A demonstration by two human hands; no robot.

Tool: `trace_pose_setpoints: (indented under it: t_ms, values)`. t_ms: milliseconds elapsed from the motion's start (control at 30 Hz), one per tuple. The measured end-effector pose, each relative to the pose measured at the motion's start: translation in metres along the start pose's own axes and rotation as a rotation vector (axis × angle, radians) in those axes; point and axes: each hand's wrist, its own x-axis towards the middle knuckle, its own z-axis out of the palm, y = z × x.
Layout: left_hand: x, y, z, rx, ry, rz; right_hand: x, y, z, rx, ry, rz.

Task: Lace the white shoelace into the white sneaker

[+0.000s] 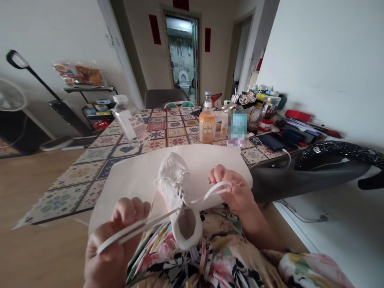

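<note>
Pinched tight, left hand (117, 236) and right hand (232, 190) each holding one length of white shoelace (159, 218), laced through a white sneaker (177, 188), heel resting against a floral-print lap (180, 266), white paper sheet (135, 188) beyond

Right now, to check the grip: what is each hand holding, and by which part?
The left hand and the right hand each pinch a stretch of the white lace threaded through the white sneaker.

Floral garment (222, 260), pink, black, cream blooms.
</note>
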Motion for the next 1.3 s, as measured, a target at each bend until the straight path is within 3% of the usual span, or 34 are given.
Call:
trace_pose_setpoints:
  t_ms: [133, 267, 333, 433, 567, 700, 800, 1033, 1300]
  values:
    - [-0.001, 0.007, 0.008, -0.011, -0.070, 0.090, -0.001, -0.002, 0.009, 0.079, 0.118, 0.013]
    - [-0.004, -0.001, 0.006, 0.356, -0.350, -0.041, -0.009, 0.000, 0.018, -0.263, 0.153, 0.031]
    - [-0.004, -0.010, 0.005, 0.461, -0.398, -0.152, -0.013, 0.002, 0.023, -0.541, 0.030, -0.034]
    - [-0.003, -0.022, 0.004, 0.449, -0.317, -0.255, -0.016, 0.004, 0.030, -0.869, -0.257, -0.199]
    - [-0.003, -0.026, 0.005, 0.470, -0.261, -0.194, -0.016, 0.007, 0.034, -1.054, -0.443, -0.230]
    - [-0.003, -0.023, 0.008, 0.638, -0.314, -0.004, -0.015, 0.007, 0.035, -1.120, -0.494, -0.195]
    - [-0.003, -0.022, 0.012, 0.774, -0.399, 0.100, -0.016, 0.006, 0.038, -1.067, -0.438, -0.230]
    - [-0.007, -0.020, 0.015, 0.845, -0.464, 0.095, -0.020, 0.005, 0.045, -0.980, -0.229, -0.162]
    - [-0.010, -0.020, 0.006, 0.814, -0.366, 0.122, -0.013, 0.001, 0.045, -0.987, -0.354, -0.131]
